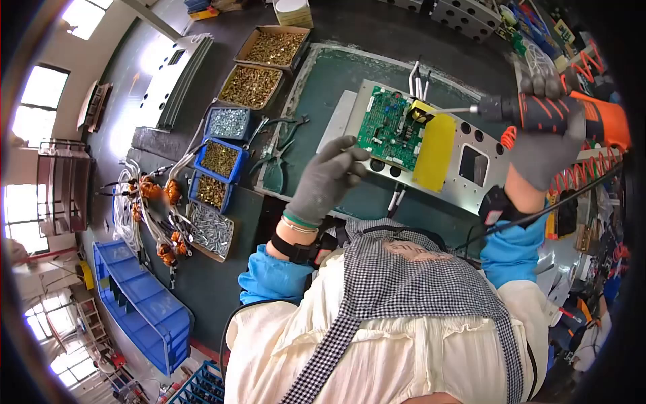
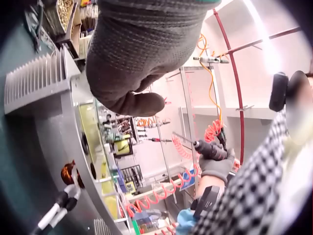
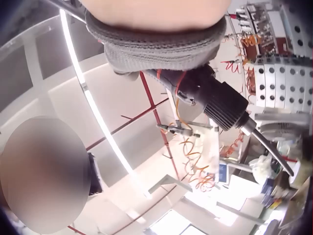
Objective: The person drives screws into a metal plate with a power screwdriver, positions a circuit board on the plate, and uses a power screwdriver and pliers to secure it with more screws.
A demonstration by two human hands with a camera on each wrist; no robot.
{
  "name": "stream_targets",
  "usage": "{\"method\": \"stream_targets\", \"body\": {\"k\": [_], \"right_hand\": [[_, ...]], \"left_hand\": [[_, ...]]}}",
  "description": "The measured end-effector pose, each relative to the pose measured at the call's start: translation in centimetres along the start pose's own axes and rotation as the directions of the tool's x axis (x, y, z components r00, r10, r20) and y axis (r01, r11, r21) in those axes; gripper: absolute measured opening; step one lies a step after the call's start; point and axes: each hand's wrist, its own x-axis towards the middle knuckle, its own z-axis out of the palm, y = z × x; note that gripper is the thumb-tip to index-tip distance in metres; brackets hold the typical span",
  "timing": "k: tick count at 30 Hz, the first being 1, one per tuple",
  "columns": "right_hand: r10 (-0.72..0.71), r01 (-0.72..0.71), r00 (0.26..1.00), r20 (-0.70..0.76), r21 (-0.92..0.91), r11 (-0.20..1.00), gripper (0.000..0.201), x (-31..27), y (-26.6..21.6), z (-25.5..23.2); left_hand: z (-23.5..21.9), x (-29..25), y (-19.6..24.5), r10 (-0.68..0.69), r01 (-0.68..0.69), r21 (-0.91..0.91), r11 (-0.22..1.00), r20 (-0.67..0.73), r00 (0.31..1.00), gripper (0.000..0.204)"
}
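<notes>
My gloved right hand (image 1: 548,151) grips an orange and black power screwdriver (image 1: 542,111). Its long bit (image 1: 457,110) points left across the green circuit board (image 1: 387,128), its tip close to a yellow transformer (image 1: 420,110). The board sits on a silver metal housing (image 1: 494,161), beside a yellow sheet (image 1: 434,158). At the board's left edge is my gloved left hand (image 1: 323,178), fingers loosely bent. In the left wrist view, that hand (image 2: 142,54) hovers over the housing's finned side (image 2: 39,81), with no object showing at its fingers. The right wrist view shows the screwdriver's chuck (image 3: 225,105).
Bins of brass-coloured fasteners (image 1: 272,48) and a blue bin of silver ones (image 1: 229,123) stand left. Pliers (image 1: 279,158) lie between them and the housing. Wire bundles with orange coils (image 1: 151,192) lie further left. A red coiled hose (image 1: 579,178) hangs right.
</notes>
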Motion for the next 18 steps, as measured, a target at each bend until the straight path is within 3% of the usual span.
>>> {"method": "stream_targets", "body": {"k": [1, 3, 6, 9, 14, 18], "right_hand": [[0.034, -0.038, 0.997, 0.064, 0.063, 0.997, 0.033, -0.9, -0.4, -0.1], [0.108, -0.108, 0.994, 0.017, -0.018, 0.994, 0.036, -3.3, -0.1, -0.2], [0.141, -0.144, 0.984, 0.106, 0.019, 0.989, 0.048, -6.3, 1.0, 0.9], [0.162, -0.171, 0.977, 0.14, 0.051, 0.984, 0.049, -7.8, 2.1, 0.5], [0.149, -0.154, 0.987, 0.061, 0.077, 0.985, 0.05, -8.8, 2.5, 1.5], [0.15, -0.15, 0.989, -0.003, -0.047, 0.988, 0.036, -9.4, 2.4, 2.7]], "left_hand": [[1.0, -0.1, -0.5, -0.038, 0.037, 0.046, 0.998, 0.025, 0.999, 0.036], [1.4, 0.1, -2.2, -0.055, 0.048, 0.147, 0.988, 0.042, 0.998, 0.033], [1.7, 0.0, -3.0, -0.078, 0.053, 0.256, 0.965, 0.088, 0.993, 0.041], [1.2, -0.1, -3.2, -0.112, 0.078, 0.252, 0.965, 0.121, 0.986, 0.045], [0.0, 0.5, -4.0, -0.175, 0.167, 0.068, 0.984, 0.149, 0.973, 0.048], [-0.1, 0.6, -3.9, -0.175, 0.167, 0.059, 0.984, 0.187, 0.967, 0.049]]}}
